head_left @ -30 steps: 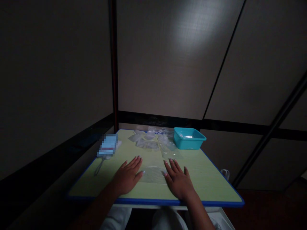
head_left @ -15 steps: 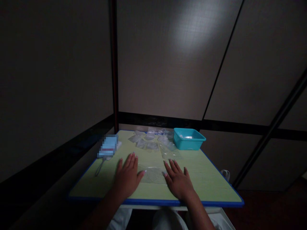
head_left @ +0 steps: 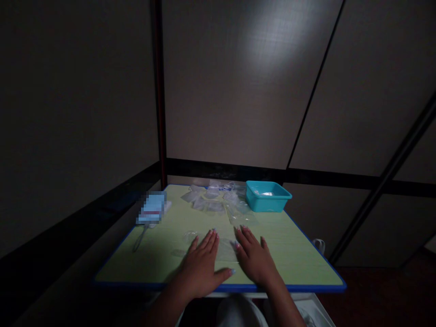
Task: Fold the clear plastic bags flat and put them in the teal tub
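A clear plastic bag (head_left: 226,250) lies flat on the green tabletop (head_left: 296,254) in front of me, its left part partly covered by my hand. Over that left part rests my left hand (head_left: 203,268), palm down, fingers stretched forward and thumb out to the right. My right hand (head_left: 255,258) lies palm down at the bag's right end, fingers extended and slightly spread. Just beyond its fingertips is another clear plastic bag (head_left: 241,214). Neither hand grips anything.
Several translucent small bags (head_left: 214,207) lie at the back of the table. A turquoise basin (head_left: 269,204) with something whitish inside stands at the back right. At the left edge is a blurred-out blue item (head_left: 152,208) with a strap loop. Dark wall panels (head_left: 225,100) close off the back and left.
My left hand has slid to the right, from the bag's left end onto the bag, and more of the bag's left end now shows. My right hand has hardly moved.
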`<state>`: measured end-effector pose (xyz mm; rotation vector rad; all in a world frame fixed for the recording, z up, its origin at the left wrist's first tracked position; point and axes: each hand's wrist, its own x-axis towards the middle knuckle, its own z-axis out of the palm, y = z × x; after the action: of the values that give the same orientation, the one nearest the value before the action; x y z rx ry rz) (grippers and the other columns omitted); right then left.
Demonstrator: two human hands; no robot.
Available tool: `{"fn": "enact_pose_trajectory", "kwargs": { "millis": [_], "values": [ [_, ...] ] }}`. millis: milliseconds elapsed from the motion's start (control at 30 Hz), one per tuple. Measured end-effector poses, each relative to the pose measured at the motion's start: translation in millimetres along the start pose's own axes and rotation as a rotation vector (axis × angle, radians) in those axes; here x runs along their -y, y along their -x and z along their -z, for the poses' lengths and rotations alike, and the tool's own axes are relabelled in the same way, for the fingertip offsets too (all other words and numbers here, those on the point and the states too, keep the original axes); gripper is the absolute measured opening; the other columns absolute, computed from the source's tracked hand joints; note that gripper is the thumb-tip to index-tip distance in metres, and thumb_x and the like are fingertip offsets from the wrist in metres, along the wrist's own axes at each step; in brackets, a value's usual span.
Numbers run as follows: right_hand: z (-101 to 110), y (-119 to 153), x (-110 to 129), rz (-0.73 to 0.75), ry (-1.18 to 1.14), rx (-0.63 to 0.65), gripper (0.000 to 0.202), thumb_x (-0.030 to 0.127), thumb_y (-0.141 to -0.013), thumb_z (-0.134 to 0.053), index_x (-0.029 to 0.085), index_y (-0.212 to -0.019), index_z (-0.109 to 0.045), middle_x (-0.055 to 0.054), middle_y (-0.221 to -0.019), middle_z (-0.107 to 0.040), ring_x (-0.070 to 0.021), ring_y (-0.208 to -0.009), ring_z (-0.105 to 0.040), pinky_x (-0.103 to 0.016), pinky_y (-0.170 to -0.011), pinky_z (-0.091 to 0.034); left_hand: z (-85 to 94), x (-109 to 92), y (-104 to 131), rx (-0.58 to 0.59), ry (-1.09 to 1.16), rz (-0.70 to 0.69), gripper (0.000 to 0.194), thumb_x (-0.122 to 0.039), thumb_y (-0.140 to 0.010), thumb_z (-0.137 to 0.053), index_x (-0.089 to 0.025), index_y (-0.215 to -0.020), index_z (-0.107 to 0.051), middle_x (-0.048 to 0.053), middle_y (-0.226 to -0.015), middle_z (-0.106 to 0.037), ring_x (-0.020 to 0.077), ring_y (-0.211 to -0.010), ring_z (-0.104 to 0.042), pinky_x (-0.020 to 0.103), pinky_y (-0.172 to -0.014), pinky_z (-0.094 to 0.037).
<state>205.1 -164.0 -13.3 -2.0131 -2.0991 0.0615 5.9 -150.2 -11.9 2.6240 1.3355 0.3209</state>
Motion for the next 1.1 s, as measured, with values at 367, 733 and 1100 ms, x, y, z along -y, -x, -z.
{"fn": "enact_pose_trajectory", "kwargs": {
  "millis": [367,733,1100],
  "values": [
    [2.7,3.8,-1.3,-0.272,0.172,-0.276,0.027,0.044,-0.085,-0.042,0.022,-0.096,-0.053,-0.011,-0.106,-0.052,-0.0276,-0.103,-0.043,-0.041,-0.082,-0.033,0.5,-2.1,2.7,0.009,-0.001,0.005,0.091,-0.075,-0.075,-0.027,-0.014,-0.142,-0.018,0.01,-0.148,-0.009,0.0253,-0.136,-0.005,0.049,-0.109,-0.006],
    [2.3,3.8,-7.5,-0.188,0.108,-0.212,0.026,0.041,-0.083,-0.045,0.022,-0.097,-0.054,-0.009,-0.103,-0.052,-0.026,-0.1,-0.043,-0.037,-0.077,-0.031,0.1,-3.3,4.5,0.002,-0.009,0.027,0.091,-0.073,-0.075,-0.028,-0.013,-0.142,-0.017,0.01,-0.148,-0.008,0.0252,-0.136,-0.004,0.049,-0.11,-0.004],
    [5.7,4.3,-8.1,-0.224,0.044,-0.178,0.028,0.041,-0.084,-0.04,0.019,-0.087,-0.058,-0.01,-0.099,-0.055,-0.0266,-0.099,-0.044,-0.039,-0.075,-0.032,-0.2,-2.0,4.8,0.001,-0.005,0.018,0.093,-0.076,-0.074,-0.025,-0.013,-0.142,-0.015,0.011,-0.148,-0.007,0.0249,-0.137,-0.003,0.052,-0.109,-0.003]
  ]
}}
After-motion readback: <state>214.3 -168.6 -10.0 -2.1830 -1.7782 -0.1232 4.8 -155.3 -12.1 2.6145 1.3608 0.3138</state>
